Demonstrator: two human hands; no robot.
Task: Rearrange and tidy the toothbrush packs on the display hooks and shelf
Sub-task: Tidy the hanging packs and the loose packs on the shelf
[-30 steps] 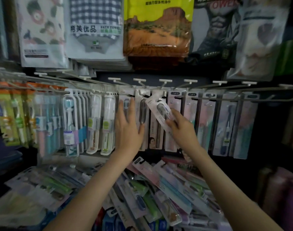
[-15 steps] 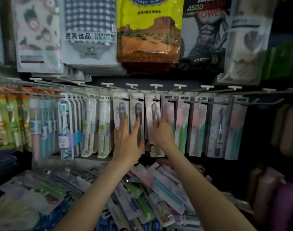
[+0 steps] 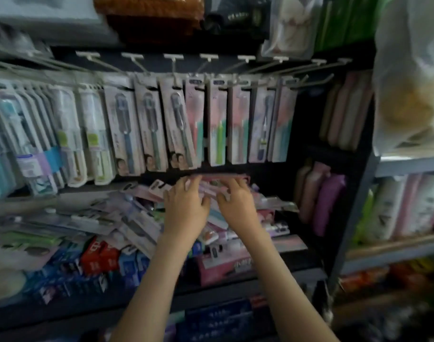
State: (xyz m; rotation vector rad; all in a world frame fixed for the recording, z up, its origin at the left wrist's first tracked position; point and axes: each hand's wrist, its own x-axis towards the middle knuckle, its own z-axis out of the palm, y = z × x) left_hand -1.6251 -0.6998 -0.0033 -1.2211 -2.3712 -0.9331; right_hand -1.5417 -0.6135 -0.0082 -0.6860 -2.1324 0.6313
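Head view is showing two bare arms reaching out to a shop rack. Rows of toothbrush packs (image 3: 176,129) are hanging neatly from the white hooks (image 3: 207,58) at the far side. Under them, a messy pile of packs (image 3: 127,218) is lying flat on the dark shelf (image 3: 223,290), going every which way.

Both hands are resting at the far middle of that pile, just under the hanging rows. The right hand (image 3: 235,206) is curling its fingers round some pink packs (image 3: 233,179) and seems to be holding them. The left hand (image 3: 186,208) is lying on the same pink packs, touching them, but the picture is blurry, so I cannot tell if it is gripping or only pressing.

I am guessing the step going on is picking loose packs out of the pile. The hooks are looking tidy, but the shelf is not, so lots of the job is waiting.

Next, the hands are probably needing to lift the pink packs free without dragging the others along. Then they are needing to find the small hole at the top of each pack and slide it onto a hook with the same kind, or else stack them straight.
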